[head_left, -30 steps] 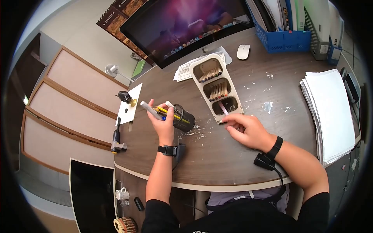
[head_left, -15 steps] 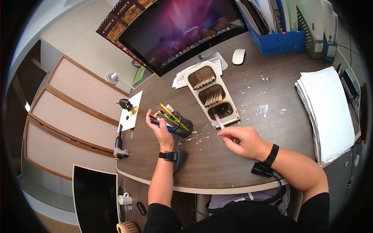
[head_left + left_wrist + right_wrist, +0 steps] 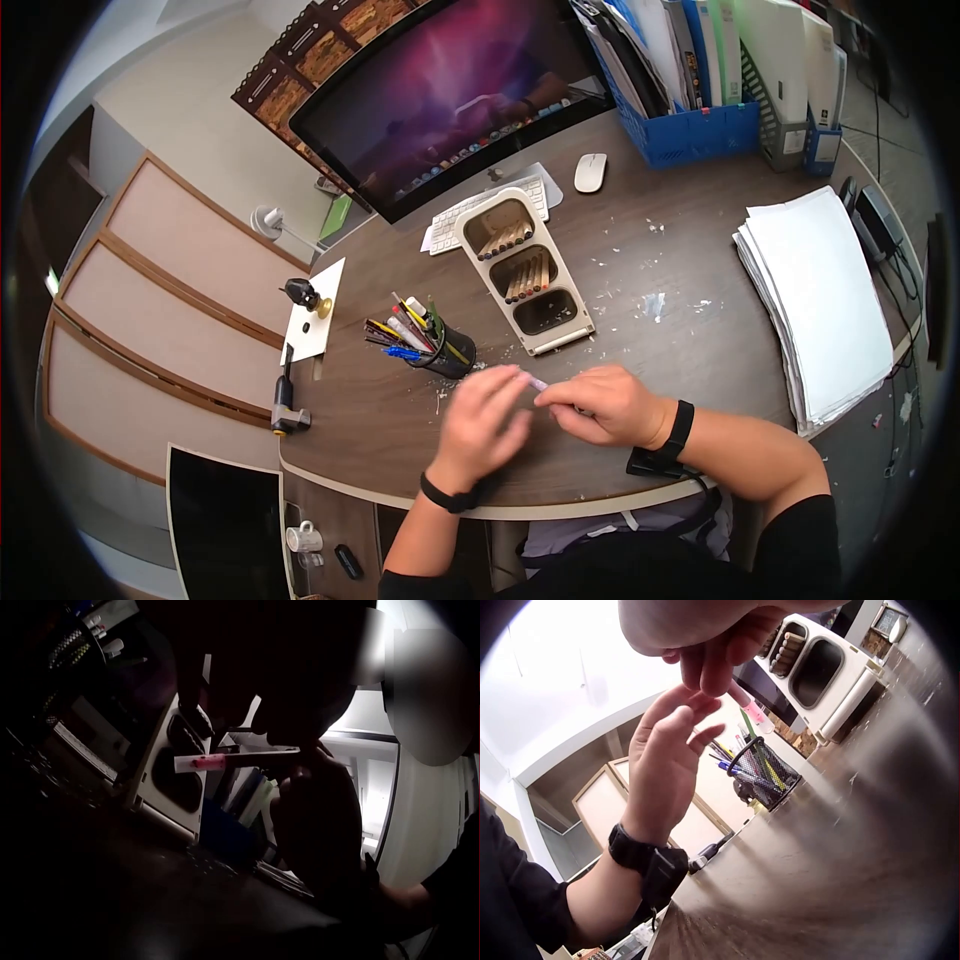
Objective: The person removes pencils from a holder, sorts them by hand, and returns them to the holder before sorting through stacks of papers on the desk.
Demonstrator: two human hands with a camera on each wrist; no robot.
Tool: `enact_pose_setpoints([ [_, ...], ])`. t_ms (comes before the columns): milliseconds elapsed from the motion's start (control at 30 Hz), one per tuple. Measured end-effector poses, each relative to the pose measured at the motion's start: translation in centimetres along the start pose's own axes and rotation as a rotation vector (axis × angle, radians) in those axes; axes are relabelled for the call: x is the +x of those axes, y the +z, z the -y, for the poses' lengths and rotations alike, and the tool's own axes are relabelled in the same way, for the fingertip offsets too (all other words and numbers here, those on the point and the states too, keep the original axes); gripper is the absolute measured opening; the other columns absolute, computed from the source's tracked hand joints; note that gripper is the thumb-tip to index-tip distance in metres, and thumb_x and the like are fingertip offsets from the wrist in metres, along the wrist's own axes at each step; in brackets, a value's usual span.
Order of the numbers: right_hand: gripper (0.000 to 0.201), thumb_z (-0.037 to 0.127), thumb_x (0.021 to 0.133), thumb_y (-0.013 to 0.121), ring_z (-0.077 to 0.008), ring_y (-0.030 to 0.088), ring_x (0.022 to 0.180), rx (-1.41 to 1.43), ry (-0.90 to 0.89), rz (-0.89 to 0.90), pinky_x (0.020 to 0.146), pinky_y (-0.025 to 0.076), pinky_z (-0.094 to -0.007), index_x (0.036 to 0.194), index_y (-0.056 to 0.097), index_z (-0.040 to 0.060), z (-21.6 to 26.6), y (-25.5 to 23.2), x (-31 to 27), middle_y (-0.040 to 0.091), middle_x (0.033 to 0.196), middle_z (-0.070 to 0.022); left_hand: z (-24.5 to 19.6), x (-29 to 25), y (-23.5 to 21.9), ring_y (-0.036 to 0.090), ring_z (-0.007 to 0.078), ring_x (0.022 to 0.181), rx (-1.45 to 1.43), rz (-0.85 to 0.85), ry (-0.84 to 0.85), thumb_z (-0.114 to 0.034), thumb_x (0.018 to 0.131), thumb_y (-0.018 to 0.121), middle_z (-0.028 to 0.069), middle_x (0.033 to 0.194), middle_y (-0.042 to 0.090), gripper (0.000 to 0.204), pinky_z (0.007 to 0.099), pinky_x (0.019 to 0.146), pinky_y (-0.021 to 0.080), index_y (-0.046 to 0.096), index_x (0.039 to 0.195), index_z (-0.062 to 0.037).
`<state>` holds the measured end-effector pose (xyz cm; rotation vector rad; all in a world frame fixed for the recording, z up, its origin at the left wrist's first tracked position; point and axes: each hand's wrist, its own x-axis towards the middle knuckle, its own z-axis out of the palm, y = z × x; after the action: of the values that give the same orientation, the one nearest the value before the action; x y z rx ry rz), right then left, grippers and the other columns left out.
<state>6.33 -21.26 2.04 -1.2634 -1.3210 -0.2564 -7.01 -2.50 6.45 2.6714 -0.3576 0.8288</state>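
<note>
My right hand (image 3: pixel 605 405) pinches a slim pen (image 3: pixel 538 384) between thumb and forefinger. The pen's end is clear and pink, plain in the left wrist view, where the hand is dark. Close to that end is my left hand (image 3: pixel 480 430), blurred, its fingers loosely bent and holding nothing. In the right wrist view the left fingers overlap the pen near its pink end. Behind the hands stands a black mesh pen cup (image 3: pixel 455 352) full of pens and pencils. Right of it is a beige organizer (image 3: pixel 570 325), wooden-barrelled pens in its two upper compartments, none in the lowest.
Paper scraps (image 3: pixel 653 306) lie on the desk right of the organizer. A keyboard (image 3: pixel 447 228), a mouse (image 3: pixel 590 172) and a monitor (image 3: pixel 440 120) are at the back. A paper stack (image 3: pixel 820 310) and a blue file basket (image 3: pixel 690 138) occupy the right side.
My left hand has left the pen cup and its pens and come right, toward the pen. The right hand has drawn the pen away from the organizer's lowest compartment, nearer to me.
</note>
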Motion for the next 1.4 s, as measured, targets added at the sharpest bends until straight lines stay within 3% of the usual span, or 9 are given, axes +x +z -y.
enact_pose_setpoints([
  [300,0.043,0.002,0.087,0.071,-0.0221,0.072,0.071,0.176,0.114,0.021,0.064,0.057,-0.0340,0.130,0.066,0.0068,0.3,0.7,-0.1,0.073,0.088,-0.0078,-0.2,-0.8,1.5,0.071,0.0278,0.088,-0.239,0.093,-0.233,0.001,0.086,0.076,0.0144,0.103,0.070,0.025,0.0355,0.077,0.058,0.069,0.110,-0.0022],
  [367,0.051,0.002,0.088,0.070,-0.0186,0.070,0.070,0.207,0.159,0.102,0.063,0.057,-0.0323,0.138,0.061,0.0077,0.5,0.1,0.1,0.073,0.088,-0.0056,1.5,-0.1,0.0,0.071,0.0213,0.085,-0.055,-0.175,-0.125,0.002,0.087,0.075,0.0115,0.099,0.071,0.019,0.0319,0.077,0.057,0.068,0.104,-0.0024],
  [433,0.052,0.003,0.089,0.069,-0.0175,0.069,0.069,0.153,0.206,0.132,0.063,0.057,-0.0317,0.139,0.060,0.0097,0.3,0.1,-0.1,0.072,0.086,-0.0044,3.0,0.8,-1.6,0.070,0.0198,0.081,-0.115,-0.475,-0.404,-0.004,0.086,0.076,0.0092,0.094,0.073,0.018,0.0324,0.071,0.054,0.068,0.102,-0.0029],
  [533,0.046,0.005,0.090,0.069,-0.0206,0.070,0.069,0.131,0.240,0.143,0.064,0.058,-0.0331,0.136,0.063,0.0110,0.0,0.0,-0.2,0.072,0.087,-0.0060,6.2,1.5,-3.9,0.068,0.0170,0.077,0.004,-0.602,-0.553,-0.006,0.088,0.076,0.0088,0.095,0.073,0.016,0.0308,0.069,0.052,0.068,0.101,-0.0027],
  [600,0.044,0.006,0.091,0.069,-0.0224,0.071,0.070,0.096,0.236,0.141,0.064,0.059,-0.0342,0.134,0.064,0.0110,-0.5,0.2,-0.3,0.073,0.088,-0.0072,7.8,1.8,-4.5,0.067,0.0186,0.076,0.168,-0.475,-0.604,-0.008,0.087,0.077,0.0091,0.094,0.072,0.017,0.0324,0.070,0.053,0.068,0.101,-0.0019],
  [700,0.038,0.011,0.093,0.070,-0.0291,0.072,0.074,0.046,0.181,0.146,0.067,0.060,-0.0388,0.130,0.066,0.0112,-0.4,-0.2,-0.1,0.074,0.095,-0.0124,9.0,1.4,-3.7,0.063,0.0245,0.099,0.243,-0.446,-0.621,-0.007,0.084,0.079,0.0139,0.117,0.064,0.038,0.0364,0.086,0.053,0.067,0.120,-0.0013],
  [800,0.036,0.013,0.094,0.068,-0.0306,0.072,0.073,0.061,0.231,0.135,0.067,0.060,-0.0411,0.130,0.066,0.0132,-1.2,0.3,-0.9,0.073,0.091,-0.0123,9.2,0.9,-3.0,0.047,0.0367,0.135,0.508,-0.523,-0.423,-0.010,0.083,0.081,0.0204,0.144,0.051,0.076,0.0480,0.116,0.035,0.048,0.150,-0.0014],
  [900,0.034,0.013,0.095,0.067,-0.0310,0.071,0.073,0.096,0.306,0.155,0.065,0.058,-0.0417,0.129,0.065,0.0136,-1.6,0.4,-1.1,0.071,0.086,-0.0120,9.6,1.2,-2.2,0.034,0.0440,0.147,0.509,-0.415,-0.471,-0.021,0.076,0.089,0.0240,0.162,0.033,0.092,0.0550,0.120,0.029,0.045,0.156,-0.0108],
  [1400,0.026,0.015,0.098,0.064,-0.0290,0.071,0.074,0.124,0.362,0.181,0.068,0.056,-0.0393,0.123,0.065,0.0096,-2.8,0.8,-1.4,0.072,0.090,-0.0117,14.0,0.3,-2.2,0.037,0.0395,0.148,0.562,-0.255,-0.354,-0.009,0.094,0.066,0.0169,0.160,0.042,0.056,0.0505,0.121,0.030,0.054,0.148,-0.0067],
])
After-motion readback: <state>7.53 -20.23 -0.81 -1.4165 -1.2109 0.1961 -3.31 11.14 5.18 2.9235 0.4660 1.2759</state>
